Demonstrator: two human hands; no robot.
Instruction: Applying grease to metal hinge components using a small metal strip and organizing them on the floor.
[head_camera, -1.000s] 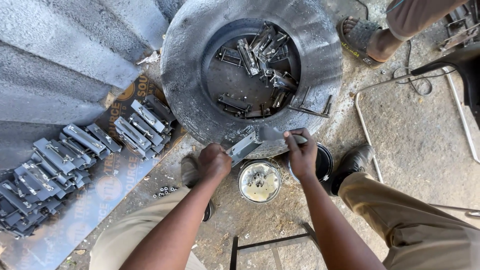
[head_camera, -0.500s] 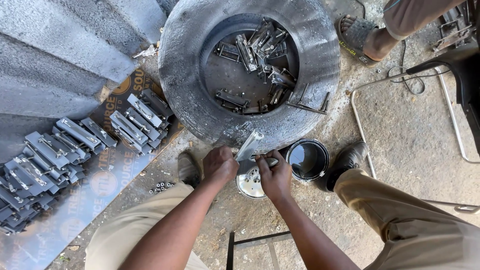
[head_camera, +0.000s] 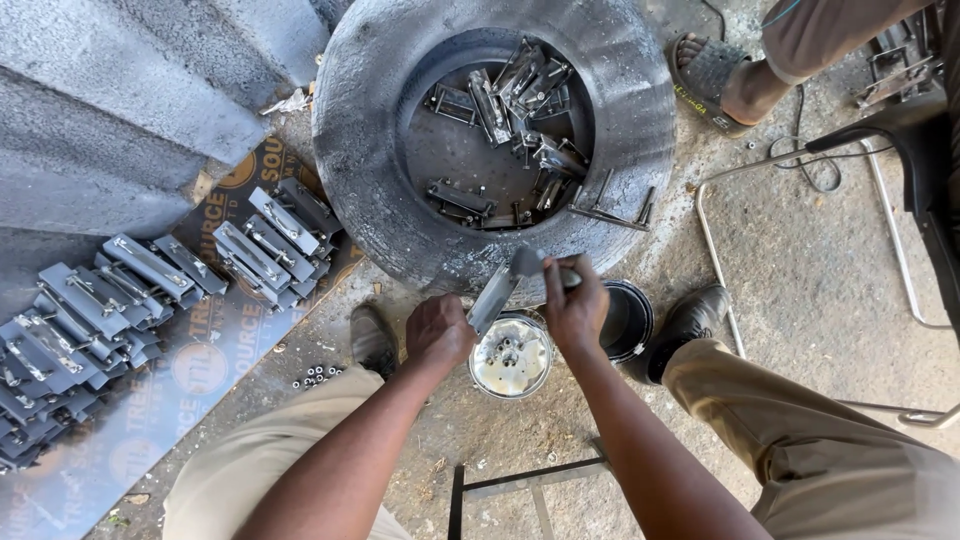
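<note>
Item in hand: grey metal bracket (head_camera: 497, 292), a flat plate with a bent end, held tilted above the small metal tin (head_camera: 511, 355), just in front of the tyre (head_camera: 350, 150).

Handling, as judged: stiff steel, moderately heavy for its size, not fragile. Cut edges are probably sharp and the surface dusty, so a hold on the flat faces or the folded end seems safest, away from the edges.

Left hand (head_camera: 438, 330): grip closed around the lower end of the bracket.

Right hand (head_camera: 575, 305): grip closed at the bracket's upper end, around a small dark part there; what that part is cannot be made out.

Directly below: the tin, shiny inside, with a few small fasteners at the bottom. Just beside it on the right, a black round container (head_camera: 625, 320), partly hidden by the right wrist.

Beyond: the tyre lying flat on the floor, its well holding a loose heap of similar brackets (head_camera: 520, 90). A bent rod piece (head_camera: 610, 205) rests on its rim nearest the hands.

To the left: rows of finished brackets (head_camera: 150, 270) stacked on a printed board (head_camera: 200, 380), with a scatter of small nuts (head_camera: 312, 377) on the ground near the left shoe (head_camera: 372, 340).

Obstructions: the person's own knees and right shoe (head_camera: 690, 320) close in on the tin; a metal frame (head_camera: 530, 485) lies underfoot. Another person's sandalled foot (head_camera: 715, 75) stands beyond the tyre, well apart.
</note>
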